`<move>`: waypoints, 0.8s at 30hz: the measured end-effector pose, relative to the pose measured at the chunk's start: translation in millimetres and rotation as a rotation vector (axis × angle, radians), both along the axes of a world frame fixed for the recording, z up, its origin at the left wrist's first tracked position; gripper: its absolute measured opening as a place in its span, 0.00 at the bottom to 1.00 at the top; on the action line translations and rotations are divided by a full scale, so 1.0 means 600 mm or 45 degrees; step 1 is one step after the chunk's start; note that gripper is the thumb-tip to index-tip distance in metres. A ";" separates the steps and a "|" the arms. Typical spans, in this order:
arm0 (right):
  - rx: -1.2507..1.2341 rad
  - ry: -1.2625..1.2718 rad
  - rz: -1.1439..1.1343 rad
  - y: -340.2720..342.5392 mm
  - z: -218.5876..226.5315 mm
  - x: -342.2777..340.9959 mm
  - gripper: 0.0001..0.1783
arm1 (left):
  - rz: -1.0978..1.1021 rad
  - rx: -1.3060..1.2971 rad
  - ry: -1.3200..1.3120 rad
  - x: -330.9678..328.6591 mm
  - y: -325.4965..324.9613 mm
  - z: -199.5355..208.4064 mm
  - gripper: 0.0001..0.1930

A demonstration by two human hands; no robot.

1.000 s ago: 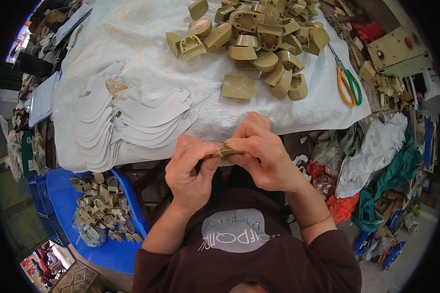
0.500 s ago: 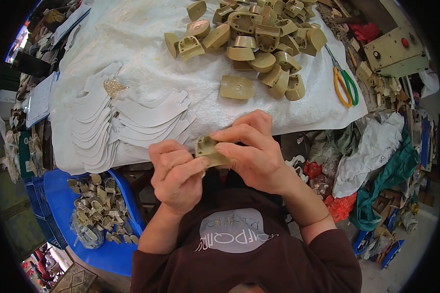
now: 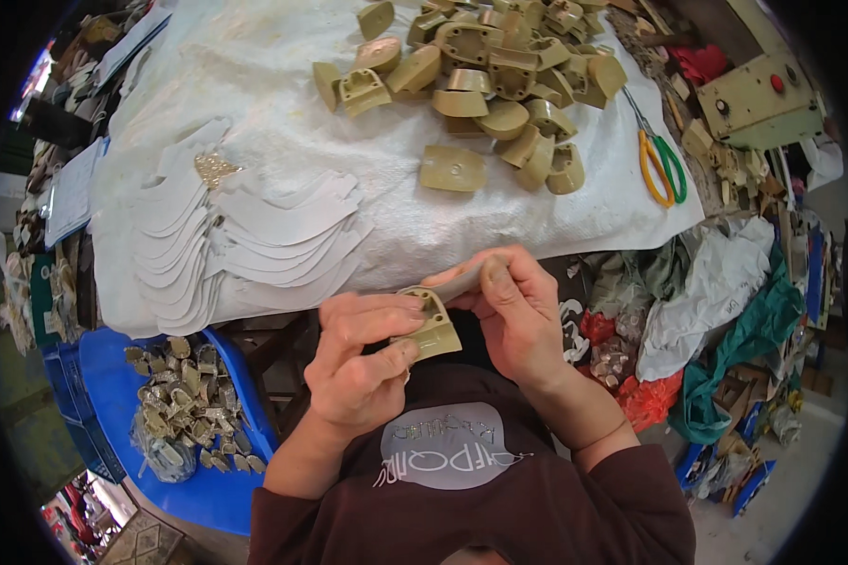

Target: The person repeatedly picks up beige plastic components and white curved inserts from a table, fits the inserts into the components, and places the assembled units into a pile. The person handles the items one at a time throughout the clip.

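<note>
In my left hand (image 3: 363, 353) is an olive-beige plastic shoe heel (image 3: 433, 341), its hollow side with holes turned up. Fingers and thumb close on its left end. Just beyond it my right hand (image 3: 523, 311) pinches a thin pale grey strip (image 3: 462, 282) between thumb and fingers. The strip bends along the heel's far edge; whether it is stuck there I cannot tell. Past my hands, a white sheet (image 3: 283, 141) covers the table and bears fanned stacks of pale grey curved cut pieces (image 3: 287, 231). One glittery gold piece (image 3: 217, 169) lies at their top.
Bare heels (image 3: 466, 42) are heaped at the table's far side. To their right lie scissors (image 3: 662, 165) with orange and green handles. A blue tub (image 3: 198, 499) at lower left holds glitter-covered heels (image 3: 193, 391). Bags (image 3: 707, 301) and scraps crowd the right; a control box (image 3: 763, 102) stands beyond.
My right hand has let go of the heel's right end and moved right, the grey strip now showing in its pinch. The heel has turned in my left hand, which shifted slightly right.
</note>
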State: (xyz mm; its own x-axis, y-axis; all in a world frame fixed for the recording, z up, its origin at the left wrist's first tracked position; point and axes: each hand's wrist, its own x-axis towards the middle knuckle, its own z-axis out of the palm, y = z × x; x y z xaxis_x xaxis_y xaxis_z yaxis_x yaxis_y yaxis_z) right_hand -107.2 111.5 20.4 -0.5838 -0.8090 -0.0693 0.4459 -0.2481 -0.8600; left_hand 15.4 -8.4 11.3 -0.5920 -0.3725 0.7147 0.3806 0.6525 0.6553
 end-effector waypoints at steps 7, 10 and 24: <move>0.096 0.089 0.070 0.006 0.009 0.006 0.14 | 0.309 -0.483 -0.173 -0.020 0.009 0.013 0.11; 0.098 0.405 -0.007 0.004 -0.003 0.014 0.16 | 0.353 -0.564 -0.257 -0.024 0.015 0.022 0.10; 0.065 0.477 0.553 -0.003 -0.006 -0.089 0.22 | -0.109 0.060 -0.142 -0.023 0.010 0.004 0.14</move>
State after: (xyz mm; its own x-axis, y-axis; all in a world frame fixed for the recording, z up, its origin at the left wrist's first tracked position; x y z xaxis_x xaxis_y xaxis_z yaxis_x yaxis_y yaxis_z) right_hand -160.4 109.6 17.1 -0.1910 -0.9810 0.0333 0.1599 -0.0646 -0.9850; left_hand 1.6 -2.4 13.9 -0.6979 -0.3485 0.6257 0.3567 0.5884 0.7256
